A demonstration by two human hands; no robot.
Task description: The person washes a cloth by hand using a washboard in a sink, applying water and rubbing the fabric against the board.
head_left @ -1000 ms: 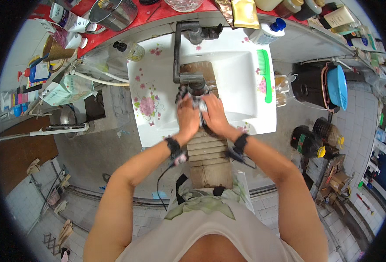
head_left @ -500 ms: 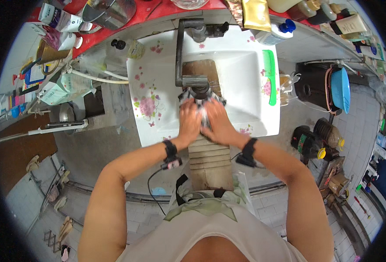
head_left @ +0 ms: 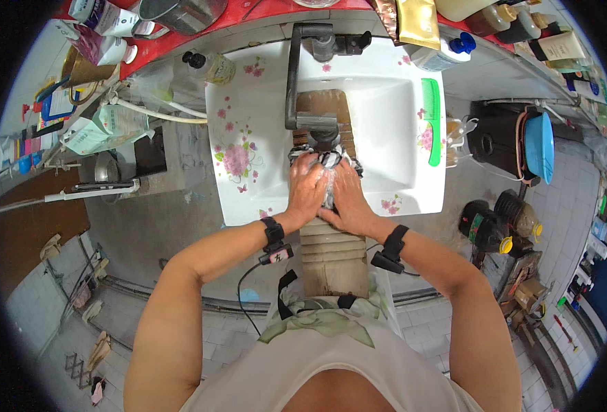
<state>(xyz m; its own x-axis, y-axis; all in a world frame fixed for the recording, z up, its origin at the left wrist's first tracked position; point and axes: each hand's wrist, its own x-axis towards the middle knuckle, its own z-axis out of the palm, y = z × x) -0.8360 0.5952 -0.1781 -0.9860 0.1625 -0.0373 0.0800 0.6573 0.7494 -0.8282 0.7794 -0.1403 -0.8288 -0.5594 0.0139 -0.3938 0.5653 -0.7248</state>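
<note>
A wet, bunched black-and-white cloth [head_left: 329,161] lies on a ridged wooden washboard [head_left: 334,259] under the dark faucet [head_left: 292,79]. My left hand [head_left: 307,185] presses on its left side, fingers curled into the fabric. Close beside it, my right hand [head_left: 349,200] grips the right side, its thumb pointing toward the left hand. White streaks, perhaps suds or pale fabric, show between the hands. The washboard leans from inside the white flowered sink [head_left: 386,130] over its front edge toward my body. The cloth's underside is hidden by my hands.
A green comb [head_left: 432,123] rests on the sink's right rim. A blue-capped bottle [head_left: 447,53] and a pump bottle [head_left: 210,67] stand at the back corners. Above runs a red shelf [head_left: 262,15] with tubes and containers. Dark jugs [head_left: 485,230] sit on the right.
The whole view has shifted slightly, so the sink appears a little farther right. Both hands stay on the cloth, and more of its dark and white folds show between the fingers.
</note>
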